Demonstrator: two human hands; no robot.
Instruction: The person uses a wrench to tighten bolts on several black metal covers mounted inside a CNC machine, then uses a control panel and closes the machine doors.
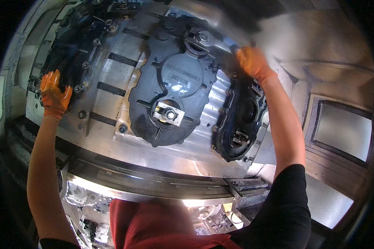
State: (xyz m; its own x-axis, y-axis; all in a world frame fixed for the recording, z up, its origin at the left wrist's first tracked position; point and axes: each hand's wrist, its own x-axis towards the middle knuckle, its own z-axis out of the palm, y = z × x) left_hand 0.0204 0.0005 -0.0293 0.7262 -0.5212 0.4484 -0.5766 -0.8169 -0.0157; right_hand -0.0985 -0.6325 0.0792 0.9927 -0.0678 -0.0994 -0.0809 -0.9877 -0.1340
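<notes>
Head: grey cover [182, 76] between hands [55, 94] [252, 63]

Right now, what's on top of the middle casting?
On the casting: a bolted metal plate nearest you, a wrench-like tool farther off; the surface beneath them is covered.

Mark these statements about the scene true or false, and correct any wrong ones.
1. The left hand and right hand are orange-gloved. True.
2. The left hand lies on the large, rounded, dark-grey metal cover. False: it is apart from it, toward the picture's left.
3. A silver, rectangular metal plate sits at that cover's lower opening. True.
4. The person's front garment is green. False: the cloth garment is dark red.
</notes>
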